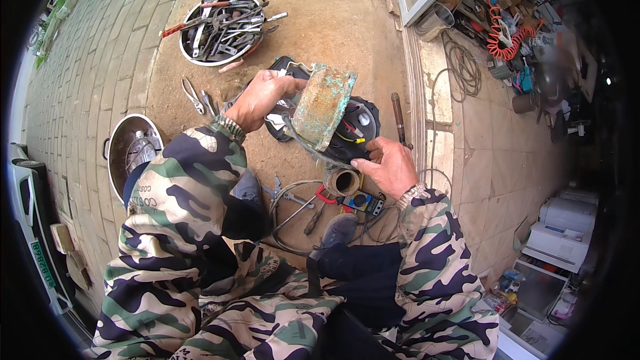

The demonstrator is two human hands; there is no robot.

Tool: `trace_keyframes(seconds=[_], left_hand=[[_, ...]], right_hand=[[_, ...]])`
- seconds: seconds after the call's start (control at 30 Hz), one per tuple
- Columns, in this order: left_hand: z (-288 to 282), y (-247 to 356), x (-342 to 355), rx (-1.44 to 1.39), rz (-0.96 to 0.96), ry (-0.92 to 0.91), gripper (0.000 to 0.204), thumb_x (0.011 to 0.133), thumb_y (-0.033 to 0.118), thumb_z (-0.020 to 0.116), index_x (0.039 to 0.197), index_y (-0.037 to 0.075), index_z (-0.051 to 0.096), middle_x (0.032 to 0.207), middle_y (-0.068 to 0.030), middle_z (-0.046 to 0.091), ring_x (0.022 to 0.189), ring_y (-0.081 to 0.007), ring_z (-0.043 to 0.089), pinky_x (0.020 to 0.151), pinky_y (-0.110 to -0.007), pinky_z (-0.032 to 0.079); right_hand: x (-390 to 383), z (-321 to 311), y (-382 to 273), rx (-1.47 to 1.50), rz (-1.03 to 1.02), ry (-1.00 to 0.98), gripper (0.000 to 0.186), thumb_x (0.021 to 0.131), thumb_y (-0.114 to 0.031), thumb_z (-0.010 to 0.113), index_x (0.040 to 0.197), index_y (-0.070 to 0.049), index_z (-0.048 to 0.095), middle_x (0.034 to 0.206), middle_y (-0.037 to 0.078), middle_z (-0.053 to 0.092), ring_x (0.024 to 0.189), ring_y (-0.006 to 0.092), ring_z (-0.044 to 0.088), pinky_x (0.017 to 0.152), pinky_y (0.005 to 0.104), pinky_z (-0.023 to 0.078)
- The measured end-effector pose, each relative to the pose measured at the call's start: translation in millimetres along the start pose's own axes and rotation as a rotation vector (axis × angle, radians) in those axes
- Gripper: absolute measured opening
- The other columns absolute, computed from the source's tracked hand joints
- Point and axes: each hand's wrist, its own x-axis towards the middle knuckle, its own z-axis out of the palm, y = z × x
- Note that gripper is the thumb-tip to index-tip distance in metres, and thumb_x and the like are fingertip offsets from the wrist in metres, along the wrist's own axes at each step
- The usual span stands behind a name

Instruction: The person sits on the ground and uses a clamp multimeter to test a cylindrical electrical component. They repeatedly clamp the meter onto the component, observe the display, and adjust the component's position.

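Observation:
My left hand [267, 97] is closed on the upper left edge of a rusty curved metal cover [323, 103] with flaking turquoise paint, which is tilted up. Behind and below it sits what looks like a water pump [365, 115], dark inside, with a yellow-tipped wire and other thin wires showing. A round pipe opening [345, 181] faces me at its near end. The thumb and curled fingers of my right hand [390, 165] are on the pump's lower right edge; their exact grip is partly hidden. A grey cable passes below the cover.
Pliers [192, 95] lie left of the pump. A round basin of hand tools [221, 57] stands farther off; a metal bowl [119, 153] is at left. Between my shoes are a clamp meter [362, 201], a screwdriver [313, 220] and looped cable. A hammer [398, 117] lies by the door track.

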Motion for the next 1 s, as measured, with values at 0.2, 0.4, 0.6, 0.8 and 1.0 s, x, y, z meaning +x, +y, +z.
trace_keyframes(seconds=[0.2, 0.4, 0.6, 0.8, 1.0], left_hand=[[-3.6, -0.4, -2.2, 0.032, 0.001, 0.030, 0.035, 0.079, 0.005, 0.052, 0.102, -0.012, 0.073, 0.099, -0.0094, 0.074, 0.067, -0.0076, 0.059, 0.059, -0.023, 0.049], [-2.8, 4.5, -1.7, 0.045, -0.038, -0.013, 0.030, 0.089, 0.011, 0.058, 0.108, -0.006, 0.072, 0.092, -0.0074, 0.072, 0.073, -0.0129, 0.067, 0.062, -0.026, 0.056], [3.5, 7.2, -9.1, -0.027, -0.072, 0.061, 0.019, 0.082, 0.008, 0.054, 0.086, -0.001, 0.070, 0.085, -0.0003, 0.068, 0.056, -0.0052, 0.044, 0.047, -0.023, 0.034], [-2.1, 1.7, -2.5, -0.035, -0.086, 0.037, 0.017, 0.083, 0.009, 0.055, 0.088, 0.003, 0.070, 0.069, 0.0058, 0.054, 0.054, -0.0046, 0.042, 0.047, -0.023, 0.032], [-3.0, 1.9, -3.4, -0.017, -0.087, 0.070, 0.014, 0.083, 0.009, 0.056, 0.087, 0.004, 0.068, 0.068, 0.0066, 0.052, 0.053, -0.0035, 0.040, 0.046, -0.022, 0.030]], right_hand=[[13.2, 3.2, 0.5, -0.010, -0.050, -0.064, 0.048, 0.074, -0.030, 0.083, 0.099, 0.008, 0.069, 0.095, 0.028, 0.070, 0.092, 0.0397, 0.070, 0.083, 0.0434, 0.054], [13.6, 2.1, -8.4, -0.167, -0.053, -0.048, 0.042, 0.073, -0.020, 0.080, 0.098, 0.012, 0.069, 0.086, 0.022, 0.071, 0.077, 0.0263, 0.070, 0.072, 0.0369, 0.055], [7.5, -9.7, 14.8, 0.349, 0.119, -0.157, 0.033, 0.080, -0.021, 0.078, 0.090, 0.010, 0.069, 0.075, 0.009, 0.067, 0.064, 0.0170, 0.066, 0.058, 0.0292, 0.051], [-18.0, -7.8, 41.3, 0.939, 0.348, -0.316, 0.036, 0.089, -0.018, 0.076, 0.107, 0.010, 0.063, 0.085, 0.010, 0.066, 0.071, 0.0152, 0.065, 0.062, 0.0279, 0.056], [-30.1, -3.8, 47.0, 1.126, 0.343, -0.410, 0.028, 0.094, -0.012, 0.070, 0.111, 0.009, 0.060, 0.097, 0.013, 0.067, 0.083, 0.0213, 0.070, 0.076, 0.0360, 0.059]])
